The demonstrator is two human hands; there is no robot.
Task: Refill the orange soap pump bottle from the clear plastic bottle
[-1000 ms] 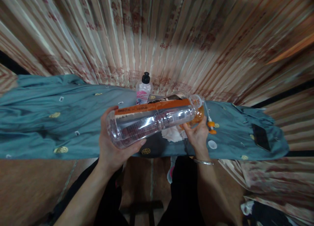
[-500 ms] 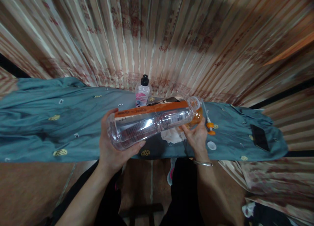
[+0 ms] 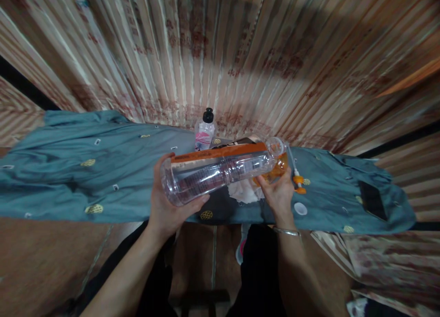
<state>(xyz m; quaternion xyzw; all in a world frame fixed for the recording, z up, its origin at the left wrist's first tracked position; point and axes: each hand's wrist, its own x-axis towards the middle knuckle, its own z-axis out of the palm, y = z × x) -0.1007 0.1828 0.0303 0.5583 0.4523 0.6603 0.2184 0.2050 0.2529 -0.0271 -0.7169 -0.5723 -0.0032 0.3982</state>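
Wrapped round the base of a large clear plastic bottle (image 3: 216,170) with an orange label is my left hand (image 3: 168,207). The bottle lies nearly level, its open mouth to the right and tipped slightly up in view. Close under that mouth, my right hand (image 3: 277,193) is closed round an amber bottle (image 3: 278,168), mostly hidden behind the fingers and the clear bottle. Whether the two mouths touch, I cannot tell. Right of my right hand is a pump head (image 3: 299,181) with orange parts and a pale tube. A crumpled white tissue (image 3: 245,191) lies below the clear bottle.
A clear bottle with a black cap (image 3: 205,131) stands at the back of the table's blue-green cloth (image 3: 130,170). On the right are a small white cap (image 3: 300,208) and a dark phone (image 3: 372,200). A pleated curtain (image 3: 220,55) hangs behind.
The whole view has shifted, so the table and things appear a little further right. Both hands keep their holds, and the large bottle stays at much the same tilt.
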